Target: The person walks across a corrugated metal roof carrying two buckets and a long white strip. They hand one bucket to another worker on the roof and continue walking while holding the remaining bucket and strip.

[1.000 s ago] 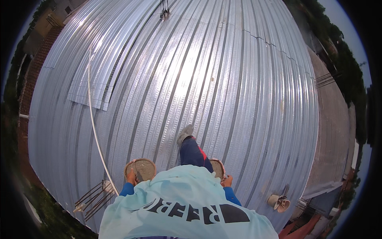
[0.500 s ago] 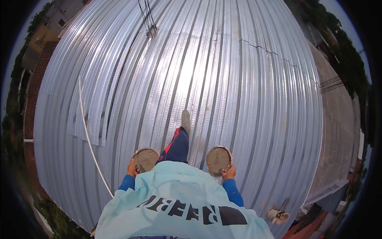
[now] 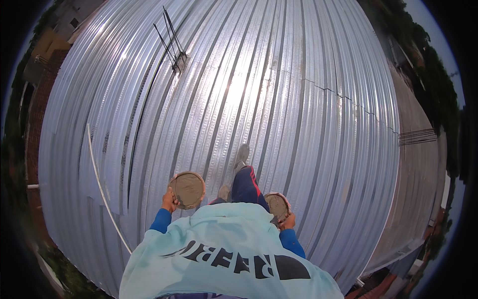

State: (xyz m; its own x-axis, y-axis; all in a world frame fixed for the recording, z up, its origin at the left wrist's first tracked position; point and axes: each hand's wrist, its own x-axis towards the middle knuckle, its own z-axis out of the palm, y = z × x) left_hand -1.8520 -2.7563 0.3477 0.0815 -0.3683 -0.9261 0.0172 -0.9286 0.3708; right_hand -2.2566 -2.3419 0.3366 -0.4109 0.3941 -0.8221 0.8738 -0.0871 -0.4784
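Note:
My left hand (image 3: pixel 170 199) is closed on the near left rim of a round bucket (image 3: pixel 203 185) filled nearly to the brim with grey-brown wet mortar (image 3: pixel 187 190). On the other side, my right hand (image 3: pixel 287 222) grips the rim of a second mortar-filled bucket (image 3: pixel 288 203). My leg and clothing partly cover that one. Both buckets hang at my sides above ribbed metal decking (image 3: pixel 308 164). Between them one shoe (image 3: pixel 242 153) is stretched forward, and the other shoe (image 3: pixel 224 191) is behind it, beside the left bucket.
Upright rebar rods (image 3: pixel 174 47) poke through the decking ahead on the left. A long pale pole or pipe (image 3: pixel 102 187) lies along the left side. Beyond the right edge is a grey concrete surface (image 3: pixel 406 199) with protruding rods (image 3: pixel 417 137). A brick wall (image 3: pixel 37 124) borders the left.
I have stepped forward, with the other leg now leading. The rebar rods appear nearer. The left bucket swings forward and the right one back. A pale object at lower right has left the view.

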